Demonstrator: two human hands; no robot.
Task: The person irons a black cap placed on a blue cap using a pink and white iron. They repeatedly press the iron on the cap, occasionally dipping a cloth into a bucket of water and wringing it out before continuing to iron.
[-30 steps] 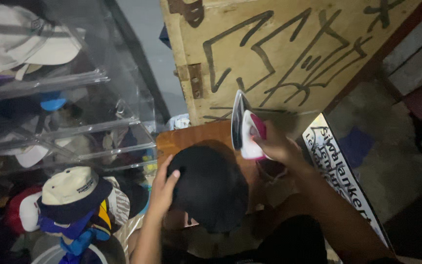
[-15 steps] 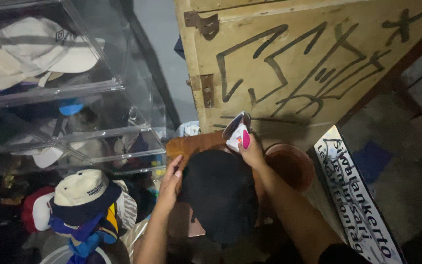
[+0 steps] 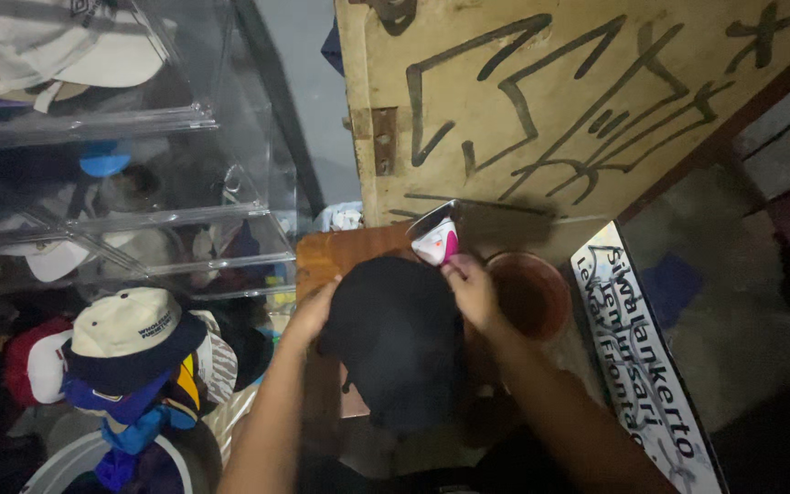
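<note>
Head view: left hand (image 3: 311,313) cupped against black cap (image 3: 395,338) on wooden board (image 3: 331,254); right hand (image 3: 473,291) gripped pink-and-white iron (image 3: 435,240) at cap's far edge, beside brown bowl (image 3: 530,295).

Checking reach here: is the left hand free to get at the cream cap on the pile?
Probably not at once: the left hand is pressed to the black cap; the cream cap lies unobstructed beside it.

Matt black cloth on the cap (image 3: 400,338), soft and dull under the left fingers (image 3: 317,306). By the right fingers (image 3: 468,274), the iron (image 3: 435,240): glossy white and pink plastic, shiny metal plate. Beyond it, rough painted wood on the door (image 3: 550,101).
</note>
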